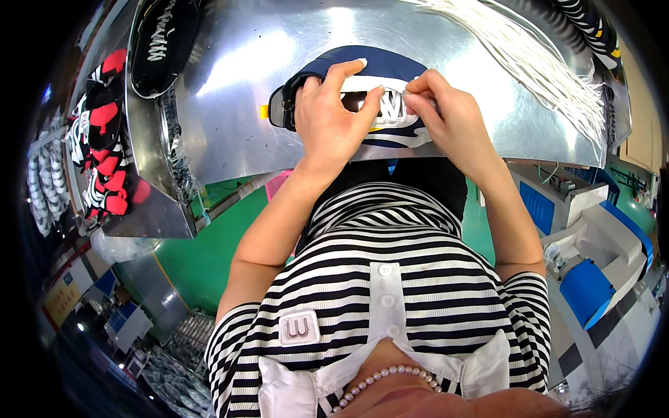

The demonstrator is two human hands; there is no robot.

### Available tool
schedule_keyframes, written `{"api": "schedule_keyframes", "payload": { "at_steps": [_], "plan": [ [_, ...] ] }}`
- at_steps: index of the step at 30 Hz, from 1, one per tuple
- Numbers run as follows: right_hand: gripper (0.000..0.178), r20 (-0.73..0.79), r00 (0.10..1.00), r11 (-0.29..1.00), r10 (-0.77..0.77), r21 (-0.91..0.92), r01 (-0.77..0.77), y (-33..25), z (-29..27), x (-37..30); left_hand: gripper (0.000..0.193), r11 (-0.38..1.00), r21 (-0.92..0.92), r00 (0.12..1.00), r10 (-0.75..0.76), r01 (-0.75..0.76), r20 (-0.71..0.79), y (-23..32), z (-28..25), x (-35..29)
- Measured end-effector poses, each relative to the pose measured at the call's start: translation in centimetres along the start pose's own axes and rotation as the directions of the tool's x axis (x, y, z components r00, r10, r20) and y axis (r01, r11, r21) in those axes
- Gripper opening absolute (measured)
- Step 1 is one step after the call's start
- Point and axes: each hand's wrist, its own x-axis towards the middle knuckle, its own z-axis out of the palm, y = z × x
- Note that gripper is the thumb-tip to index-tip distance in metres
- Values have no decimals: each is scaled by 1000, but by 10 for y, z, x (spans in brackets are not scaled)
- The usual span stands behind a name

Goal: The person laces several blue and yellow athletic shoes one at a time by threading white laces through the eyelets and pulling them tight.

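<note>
A navy-and-white sneaker [387, 58] lies on the metal table, its opening toward the left and a yellow tab at its heel. White shoelace [391, 106] crosses the front part of its lacing area. My left hand [326, 120] holds the sneaker around the opening, with thumb and forefinger spread across the lacing area and the other fingertips hidden at the collar. At the toe-side end of the lacing, my right hand [447, 111] pinches thumb and forefinger together on the shoelace. Those fingers mostly cover the bit of lace between them.
The metal table [240, 136] has a raised left side. A bundle of white laces [523, 66] lies at the right. A black laced shoe [162, 49] is at the far left, beside red, black and white shoe parts [106, 150]. More patterned pieces [592, 31] sit at the far right.
</note>
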Motion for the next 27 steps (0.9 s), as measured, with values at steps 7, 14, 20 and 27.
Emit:
{"api": "schedule_keyframes", "payload": {
  "at_steps": [7,14,20,27],
  "plan": [
    [15,118,992,956,-45,-285,77,-7,13,18,32,990,-108,994,94,-89,46,-2,-5,-7],
    [16,126,986,936,-106,-323,142,-4,-5,16,33,891,-445,993,-47,89,104,-8,-3,-5],
    [20,-210,972,974,101,223,-53,19,11,4,45,934,-338,991,-81,114,110,1,6,3],
    [17,-333,926,927,179,372,-45,20,29,5,49,896,-400,976,-134,192,170,1,11,12]
  ]
}}
